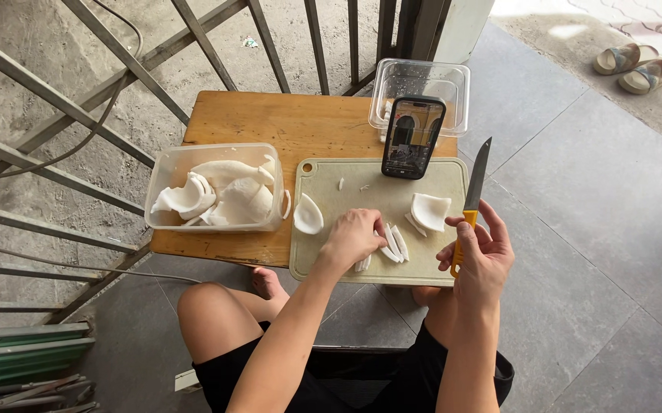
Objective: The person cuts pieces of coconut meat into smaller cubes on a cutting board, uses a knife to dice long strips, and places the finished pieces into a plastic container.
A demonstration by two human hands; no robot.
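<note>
The left hand (354,237) lies palm down on the pale cutting board (331,260), fingers curled over a few cut white coconut strips (394,243); more slivers peek out just under its heel, and it seems to be pressing or gathering them, though the fingers hide the contact itself. The right hand (480,256) hovers off the board's right edge, closed around the yellow handle of a knife (475,195) whose blade points away from the person and up past the board's far corner. Between the two hands, just beyond the strips, sits a larger curved coconut piece (429,210). To the left of the left hand another coconut chunk (308,216) rests at the board's edge, and further left stands a clear tub (164,222) heaped with coconut flesh. Beyond the hands a phone (413,138) leans upright against an empty clear container (453,84). All of it rests on a low wooden desk (270,122).
</note>
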